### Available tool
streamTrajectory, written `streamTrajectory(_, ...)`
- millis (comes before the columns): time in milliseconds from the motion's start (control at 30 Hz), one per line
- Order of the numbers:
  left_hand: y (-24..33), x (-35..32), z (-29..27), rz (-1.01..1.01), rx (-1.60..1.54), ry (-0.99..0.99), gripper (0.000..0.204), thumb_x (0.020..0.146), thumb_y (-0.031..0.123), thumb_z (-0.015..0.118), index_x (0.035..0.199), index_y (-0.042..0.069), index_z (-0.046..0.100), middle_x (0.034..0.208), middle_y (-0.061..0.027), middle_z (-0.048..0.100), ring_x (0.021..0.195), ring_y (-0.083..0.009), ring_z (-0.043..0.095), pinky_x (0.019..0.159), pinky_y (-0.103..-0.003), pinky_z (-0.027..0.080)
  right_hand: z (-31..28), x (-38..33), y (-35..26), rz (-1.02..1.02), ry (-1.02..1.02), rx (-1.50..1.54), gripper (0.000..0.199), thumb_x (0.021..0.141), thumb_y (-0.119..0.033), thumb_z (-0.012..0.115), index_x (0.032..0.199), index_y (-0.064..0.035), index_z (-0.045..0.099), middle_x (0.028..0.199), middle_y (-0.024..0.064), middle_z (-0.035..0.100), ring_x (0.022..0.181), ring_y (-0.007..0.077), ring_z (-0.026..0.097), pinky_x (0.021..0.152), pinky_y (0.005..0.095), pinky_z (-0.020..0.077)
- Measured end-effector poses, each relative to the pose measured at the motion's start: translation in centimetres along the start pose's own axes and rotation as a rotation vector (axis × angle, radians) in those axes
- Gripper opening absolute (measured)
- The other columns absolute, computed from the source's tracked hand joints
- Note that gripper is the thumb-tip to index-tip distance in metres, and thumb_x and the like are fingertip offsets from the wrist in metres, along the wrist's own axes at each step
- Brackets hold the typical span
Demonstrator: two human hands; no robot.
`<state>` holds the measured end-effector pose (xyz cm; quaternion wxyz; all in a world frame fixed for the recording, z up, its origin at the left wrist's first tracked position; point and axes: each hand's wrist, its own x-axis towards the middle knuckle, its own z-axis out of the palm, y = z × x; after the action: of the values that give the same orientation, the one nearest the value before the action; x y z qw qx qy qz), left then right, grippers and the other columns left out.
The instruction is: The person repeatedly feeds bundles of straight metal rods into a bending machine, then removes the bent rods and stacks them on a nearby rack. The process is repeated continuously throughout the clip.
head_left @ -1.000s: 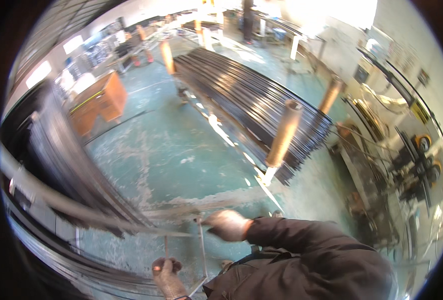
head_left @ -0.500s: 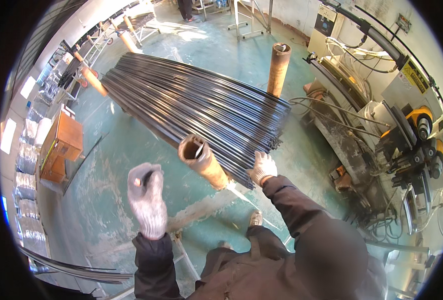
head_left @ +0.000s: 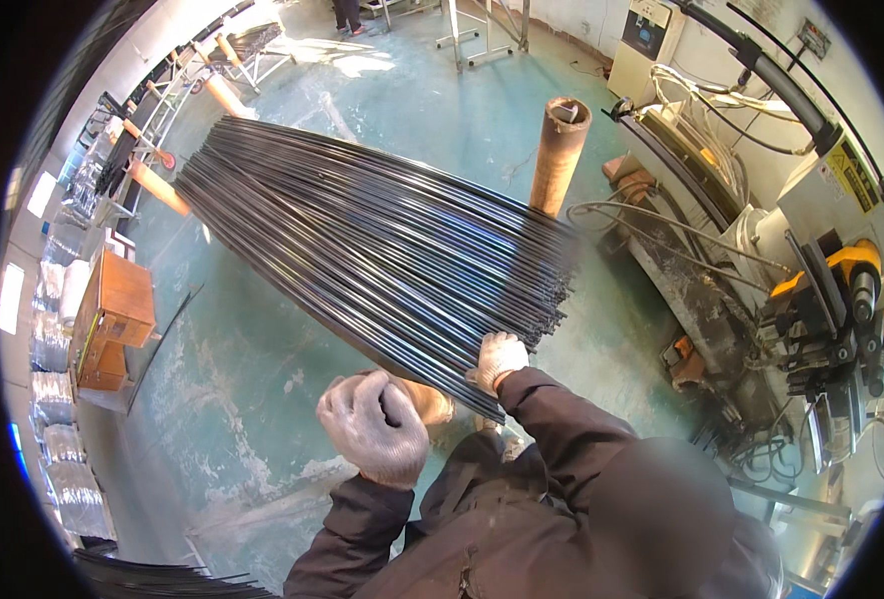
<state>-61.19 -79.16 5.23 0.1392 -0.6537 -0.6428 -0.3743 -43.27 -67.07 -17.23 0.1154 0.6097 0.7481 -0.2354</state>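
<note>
A big bundle of thin black metal rods point(head_left: 382, 240) lies across a rack, fanned out between upright brown tube posts. My right hand point(head_left: 499, 359), in a white knit glove, grips a few rods at the bundle's near edge, close to their ends. Also gloved, my left hand point(head_left: 374, 427) is curled into a fist with its back toward me. It hovers just left of the near brown post point(head_left: 432, 401) and partly hides the post's top. Nothing shows in that fist.
A tall brown post point(head_left: 559, 150) stands at the bundle's far right. A machine with yellow parts and cables point(head_left: 831, 299) fills the right side. An orange-brown cabinet point(head_left: 117, 314) stands at left. More black rods point(head_left: 152, 579) lie at the lower left, on the green floor point(head_left: 252, 399).
My head turned from the rods at the left to the large bundle. My left hand dropped from a raised position down beside the near post. My right hand stays on the rod ends.
</note>
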Motion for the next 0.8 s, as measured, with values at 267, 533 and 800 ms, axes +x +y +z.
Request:
streamTrajectory(267, -0.8, 0.4, -0.7, -0.008, -0.04, -0.012, 0.018, 0.092, 0.008, 0.074, 0.109, 0.013, 0.072, 0.105, -0.0065, 0.072, 0.099, -0.0315, 0.068, 0.104, -0.055, 0.054, -3.0, 3.0, 0.7, -0.139, -0.194, 0.004, 0.046, 0.094, -0.044, 0.083, 0.114, -0.0032, 0.085, 0.114, 0.0232, 0.083, 0.113, 0.0409, 0.079, 0.098, 0.0486, 0.0636)
streamTrajectory(533, 1.8, 0.5, -3.4, -0.146, -0.121, 0.02, 0.03, 0.085, 0.0, 0.078, 0.109, 0.016, 0.071, 0.109, -0.0038, 0.072, 0.101, -0.0291, 0.07, 0.121, -0.058, 0.047, -5.4, 5.3, 3.3, -0.097, -0.177, 0.253, 0.04, 0.091, -0.033, 0.08, 0.119, -0.0042, 0.082, 0.116, 0.0241, 0.081, 0.114, 0.0426, 0.077, 0.101, 0.0484, 0.0617)
streamTrajectory(800, 7.3, -0.3, -4.2, -0.095, -0.302, -0.021, 0.041, 0.075, -0.009, 0.082, 0.109, 0.012, 0.071, 0.105, -0.0057, 0.077, 0.098, -0.0288, 0.073, 0.111, -0.055, 0.054, 0.0, 3.6, 1.1, -0.145, -0.138, 0.054, 0.047, 0.096, -0.033, 0.084, 0.129, -0.0005, 0.074, 0.123, 0.0262, 0.081, 0.119, 0.0422, 0.078, 0.104, 0.0492, 0.0628)
